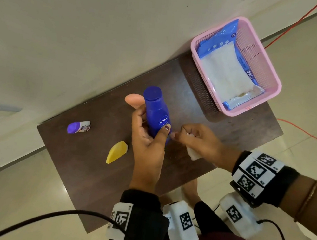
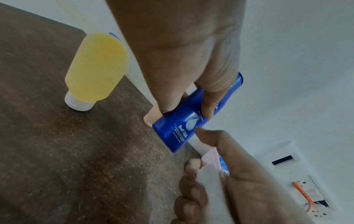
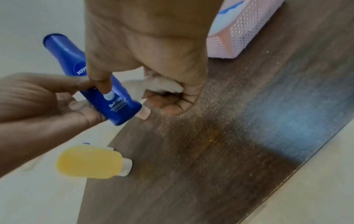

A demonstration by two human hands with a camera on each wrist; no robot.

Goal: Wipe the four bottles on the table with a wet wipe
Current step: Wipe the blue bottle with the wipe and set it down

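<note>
My left hand (image 1: 149, 137) grips a dark blue Nivea bottle (image 1: 156, 110) above the brown table (image 1: 89, 171), thumb across its label. Its blue body (image 2: 182, 128) shows in the left wrist view and again as the blue bottle (image 3: 107, 98) in the right wrist view. My right hand (image 1: 197, 139) is curled round a bunched white wet wipe (image 1: 193, 154), just right of the bottle's base, thumb tip near it. A yellow bottle (image 1: 116, 151), a peach bottle (image 1: 135, 100) and a small purple-capped bottle (image 1: 78, 127) stand on the table.
A pink mesh basket (image 1: 264, 59) at the table's far right corner holds a blue pack of wipes (image 1: 226, 68). The table's far edge meets a pale wall. An orange cable (image 1: 288, 30) runs over the floor beyond it.
</note>
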